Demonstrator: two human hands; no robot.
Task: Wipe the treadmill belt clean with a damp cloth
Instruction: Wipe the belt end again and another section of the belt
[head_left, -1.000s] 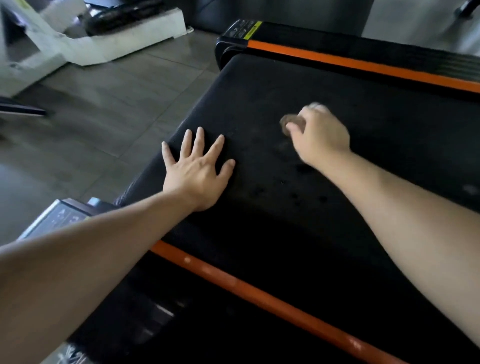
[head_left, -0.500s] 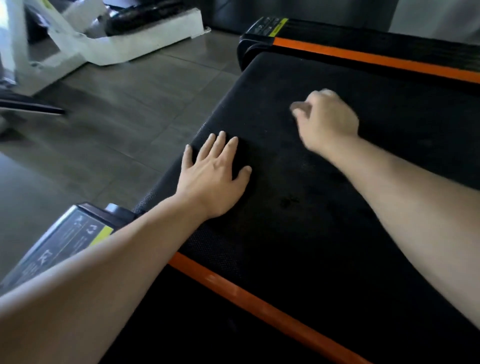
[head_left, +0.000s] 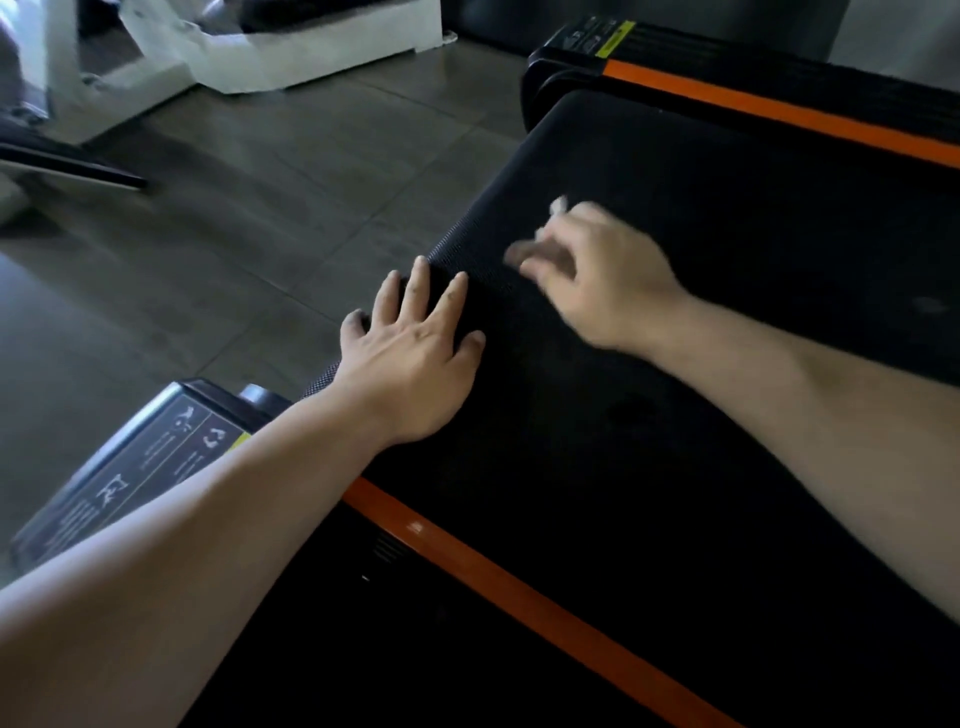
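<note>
Wipe is being carried out, finish not provable from here. The belt (head_left: 753, 208) is being braced by the left hand (head_left: 410, 364): grip apart, fingers straight and spread, palm flat on the belt right at its rounded end, little finger at the very edge. The right hand (head_left: 602, 280) is being smeared by motion over the same end, just beyond the left. A pale scrap (head_left: 558, 204) is showing at its far fingertips. It is most likely the cloth, but too blurred to be confirmed. Whether the right grip is clamped on it cannot be told.

Progress, as a judgement: this end corner is being worked now, and the long stretch running off to the right is probably being left for later. A faint pale smudge (head_left: 930, 304) is showing there. Wet and dry are being hidden by the dark surface, so the covered share cannot be read.

Around:
- Orange strips are running along the near rail (head_left: 519, 577) and the far rail (head_left: 779, 111).
- A labelled end cap (head_left: 140, 467) is sitting beside the left forearm.
- White packaging (head_left: 311, 47) and a dark flat part (head_left: 67, 161) are lying on the tiled floor (head_left: 260, 208), well apart from the belt.

The only thing standing in the wiping path is the bracing left hand — the patch under it is likely being missed until that hand is shifted.
</note>
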